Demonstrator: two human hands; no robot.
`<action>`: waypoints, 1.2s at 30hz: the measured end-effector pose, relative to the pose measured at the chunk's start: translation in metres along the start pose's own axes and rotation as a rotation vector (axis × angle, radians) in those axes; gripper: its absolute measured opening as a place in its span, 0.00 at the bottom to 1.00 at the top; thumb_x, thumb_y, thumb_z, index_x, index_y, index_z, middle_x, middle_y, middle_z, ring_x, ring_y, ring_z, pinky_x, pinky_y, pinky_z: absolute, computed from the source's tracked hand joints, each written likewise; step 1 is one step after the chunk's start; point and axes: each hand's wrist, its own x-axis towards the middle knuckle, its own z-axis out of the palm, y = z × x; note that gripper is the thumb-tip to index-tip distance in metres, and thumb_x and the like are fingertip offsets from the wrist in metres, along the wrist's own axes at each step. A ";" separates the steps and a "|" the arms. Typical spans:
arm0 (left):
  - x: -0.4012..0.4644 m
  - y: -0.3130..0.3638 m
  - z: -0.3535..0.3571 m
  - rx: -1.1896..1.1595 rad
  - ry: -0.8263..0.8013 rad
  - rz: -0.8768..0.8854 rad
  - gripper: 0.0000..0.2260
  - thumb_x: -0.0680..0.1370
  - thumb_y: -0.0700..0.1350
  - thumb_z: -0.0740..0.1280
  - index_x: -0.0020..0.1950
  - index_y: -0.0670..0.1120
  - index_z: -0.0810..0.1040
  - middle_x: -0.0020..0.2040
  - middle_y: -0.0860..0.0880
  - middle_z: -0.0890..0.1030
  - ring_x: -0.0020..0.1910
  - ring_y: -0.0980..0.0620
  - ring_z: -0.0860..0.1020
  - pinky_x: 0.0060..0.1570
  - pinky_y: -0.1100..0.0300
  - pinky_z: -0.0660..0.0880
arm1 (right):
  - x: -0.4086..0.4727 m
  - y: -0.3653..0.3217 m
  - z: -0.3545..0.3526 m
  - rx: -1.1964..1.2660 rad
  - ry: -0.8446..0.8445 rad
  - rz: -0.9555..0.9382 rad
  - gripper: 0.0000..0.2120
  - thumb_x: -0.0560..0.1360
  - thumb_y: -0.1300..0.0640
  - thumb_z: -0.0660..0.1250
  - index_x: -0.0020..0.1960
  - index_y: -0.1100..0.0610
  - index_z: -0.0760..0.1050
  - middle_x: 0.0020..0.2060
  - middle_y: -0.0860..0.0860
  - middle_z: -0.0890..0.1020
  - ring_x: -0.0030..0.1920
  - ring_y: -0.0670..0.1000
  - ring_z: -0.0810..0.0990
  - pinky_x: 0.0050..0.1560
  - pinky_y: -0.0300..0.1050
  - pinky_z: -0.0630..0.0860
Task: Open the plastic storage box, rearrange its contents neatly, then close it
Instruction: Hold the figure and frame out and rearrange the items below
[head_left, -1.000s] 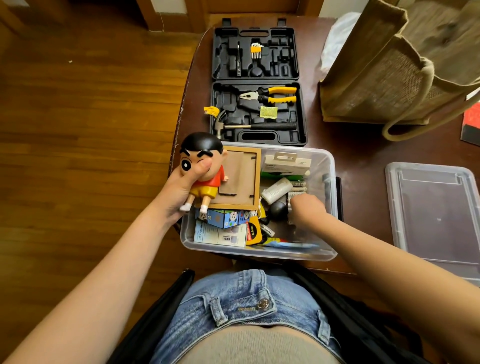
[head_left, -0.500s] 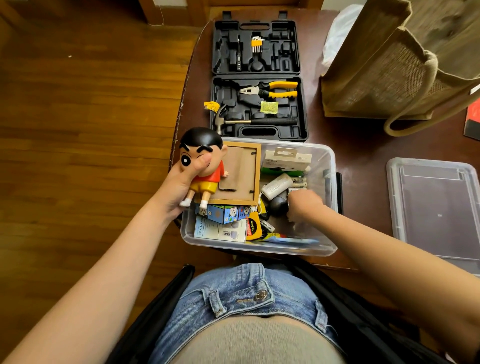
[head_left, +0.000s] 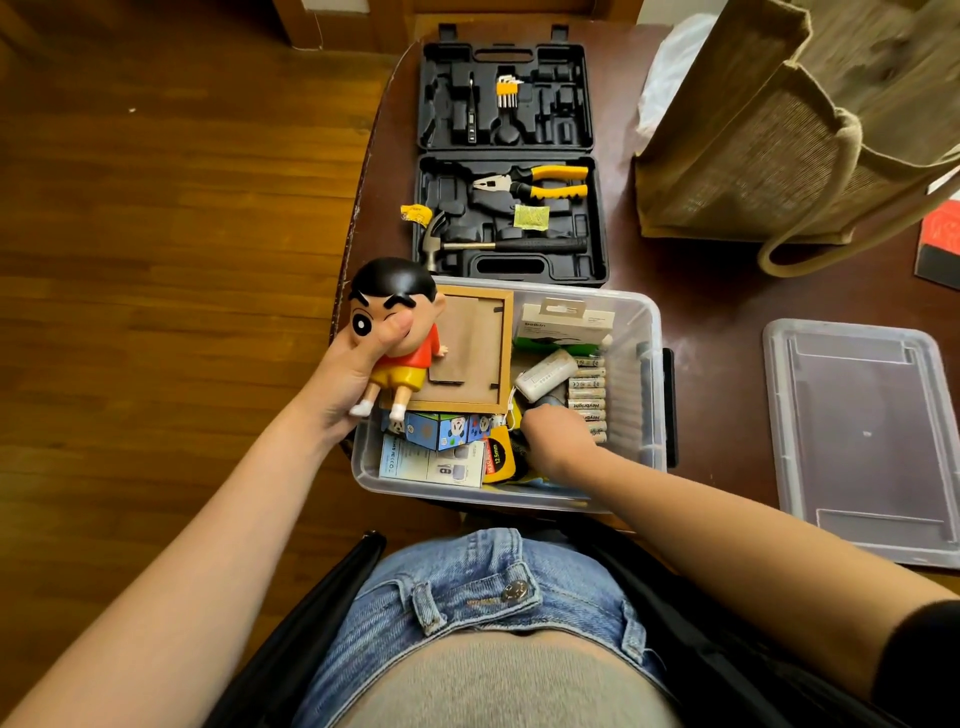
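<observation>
The clear plastic storage box (head_left: 652, 332) stands open at the table's near edge, its lid (head_left: 857, 441) lying flat to the right. My left hand (head_left: 348, 379) grips a cartoon boy figurine (head_left: 400, 312) over the box's left rim, thumb across its face. Inside the box are a wooden picture frame (head_left: 467, 343), a white carton (head_left: 566, 322), a white cylinder (head_left: 545, 376), a row of batteries (head_left: 589, 395), a blue printed cube box (head_left: 441, 431) and a yellow tape measure (head_left: 496, 457). My right hand (head_left: 558, 441) reaches down among them, its fingers hidden.
An open black tool case (head_left: 511, 161) with pliers (head_left: 535, 182) and a hammer (head_left: 498, 244) lies just behind the box. A jute bag (head_left: 779, 130) stands at the back right. The wooden floor (head_left: 156, 234) drops off left of the table.
My right hand has slid left and nearer inside the box, over the dark round object beside the batteries. My left hand still holds the figurine in the same place.
</observation>
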 end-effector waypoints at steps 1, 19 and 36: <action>-0.001 0.000 0.000 -0.002 0.003 -0.001 0.48 0.55 0.65 0.78 0.68 0.43 0.70 0.49 0.41 0.81 0.39 0.52 0.82 0.31 0.61 0.77 | 0.001 0.000 -0.001 -0.010 -0.017 -0.005 0.06 0.73 0.67 0.62 0.46 0.61 0.76 0.46 0.58 0.79 0.46 0.59 0.78 0.36 0.46 0.70; -0.003 0.001 0.002 -0.013 -0.022 0.006 0.44 0.56 0.65 0.77 0.65 0.44 0.73 0.41 0.47 0.84 0.35 0.53 0.82 0.29 0.62 0.77 | -0.005 0.046 -0.021 -0.429 -0.176 -0.016 0.10 0.75 0.65 0.62 0.55 0.58 0.77 0.52 0.52 0.80 0.53 0.55 0.80 0.42 0.43 0.70; -0.001 -0.001 0.000 -0.052 -0.015 0.015 0.42 0.56 0.64 0.78 0.64 0.44 0.73 0.44 0.43 0.83 0.34 0.53 0.82 0.26 0.62 0.76 | 0.000 0.036 -0.031 0.105 -0.128 0.011 0.04 0.72 0.58 0.67 0.39 0.57 0.75 0.36 0.52 0.78 0.40 0.53 0.76 0.37 0.44 0.72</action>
